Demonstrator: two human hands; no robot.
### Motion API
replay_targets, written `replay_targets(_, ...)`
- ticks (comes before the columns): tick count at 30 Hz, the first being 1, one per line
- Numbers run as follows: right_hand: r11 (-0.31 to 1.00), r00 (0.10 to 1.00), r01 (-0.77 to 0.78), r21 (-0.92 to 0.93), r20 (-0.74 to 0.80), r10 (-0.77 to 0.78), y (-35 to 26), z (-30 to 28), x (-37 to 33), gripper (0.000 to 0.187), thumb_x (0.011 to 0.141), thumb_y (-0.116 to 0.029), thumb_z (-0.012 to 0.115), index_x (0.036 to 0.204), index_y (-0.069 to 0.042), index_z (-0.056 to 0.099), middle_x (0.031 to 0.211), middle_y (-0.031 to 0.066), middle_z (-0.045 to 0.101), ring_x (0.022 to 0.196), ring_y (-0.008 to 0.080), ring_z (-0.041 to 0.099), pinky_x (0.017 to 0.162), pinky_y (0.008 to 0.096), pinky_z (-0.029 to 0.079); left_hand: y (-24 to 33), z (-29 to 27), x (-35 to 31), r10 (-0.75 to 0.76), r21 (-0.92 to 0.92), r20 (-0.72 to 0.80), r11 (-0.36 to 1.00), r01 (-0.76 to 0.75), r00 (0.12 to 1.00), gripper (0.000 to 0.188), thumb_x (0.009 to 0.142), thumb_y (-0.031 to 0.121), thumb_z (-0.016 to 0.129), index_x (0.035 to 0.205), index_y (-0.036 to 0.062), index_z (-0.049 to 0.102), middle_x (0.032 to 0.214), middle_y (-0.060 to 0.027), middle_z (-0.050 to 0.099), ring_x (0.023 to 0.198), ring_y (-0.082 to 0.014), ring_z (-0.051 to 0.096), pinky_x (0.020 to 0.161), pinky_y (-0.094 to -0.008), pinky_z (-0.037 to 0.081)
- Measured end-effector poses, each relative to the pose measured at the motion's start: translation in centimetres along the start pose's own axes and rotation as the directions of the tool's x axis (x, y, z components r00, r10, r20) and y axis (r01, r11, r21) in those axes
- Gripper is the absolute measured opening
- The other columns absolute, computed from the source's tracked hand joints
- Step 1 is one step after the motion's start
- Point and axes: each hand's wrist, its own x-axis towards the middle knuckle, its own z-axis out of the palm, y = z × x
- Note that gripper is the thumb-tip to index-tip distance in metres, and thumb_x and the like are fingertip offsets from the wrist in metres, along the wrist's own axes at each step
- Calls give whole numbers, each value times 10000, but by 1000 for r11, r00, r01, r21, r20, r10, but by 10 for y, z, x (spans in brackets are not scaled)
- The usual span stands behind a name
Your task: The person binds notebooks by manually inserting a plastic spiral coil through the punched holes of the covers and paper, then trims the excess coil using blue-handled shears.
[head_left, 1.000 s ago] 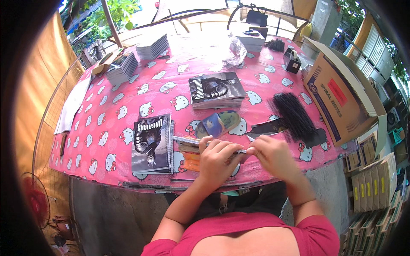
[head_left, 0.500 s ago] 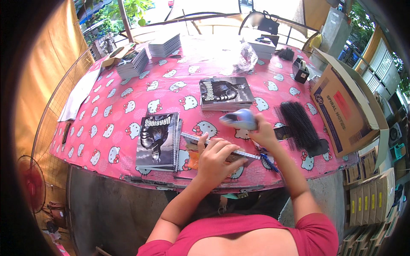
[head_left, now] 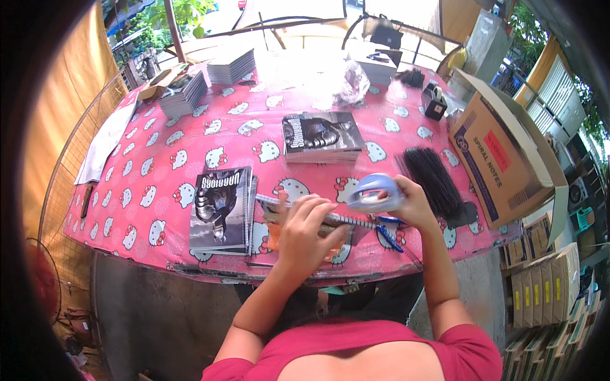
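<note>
Closest to the body, the left hand [head_left: 304, 236] presses flat on a spiral-bound notebook [head_left: 318, 219] lying at the near edge of the desk [head_left: 159, 190]. Fingers are spread on it, not curled round anything. Right beside it at 3 o'clock, the right hand [head_left: 413, 203] has its grip closed round a pale blue tape dispenser [head_left: 373, 192], held just above the notebook's wire spine.

So I'd say this one's mid-way: coil looks in, finishing not done. One finished-looking notebook [head_left: 221, 208] lies at 9 o'clock of the left hand, and a short stack [head_left: 322, 136] sits further out at 12. Black binding combs [head_left: 432, 181] sit at 2 o'clock, with an open cardboard box [head_left: 502, 159] beyond them.

Hard to tell: whatever orange thing is under the left palm, and blue handles [head_left: 389, 227] under the right wrist, maybe scissors. The far desk end is blown out by sun.
</note>
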Motion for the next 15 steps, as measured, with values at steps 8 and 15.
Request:
replay_targets(8, 901, 998, -40, 433, 65, 13, 7, 19, 14, 402, 657, -42, 785, 1009, -10, 593, 899, 60, 650, 879, 126, 618, 772, 328, 519, -14, -28, 2, -83, 152, -43, 984, 89, 996, 409, 579, 341, 868, 815, 72, 670, 1356, -167, 448, 1331, -381, 323, 1085, -578, 191)
replay_targets(15, 937, 991, -60, 343, 132, 15, -5, 23, 37, 363, 669, -7, 769, 991, -3, 599, 882, 26, 652, 817, 101, 598, 702, 263, 503, -22, -37, 8, -102, 106, -81, 988, 111, 991, 414, 541, 253, 895, 832, 50, 682, 1371, -203, 439, 1257, -382, 415, 1021, -472, 368)
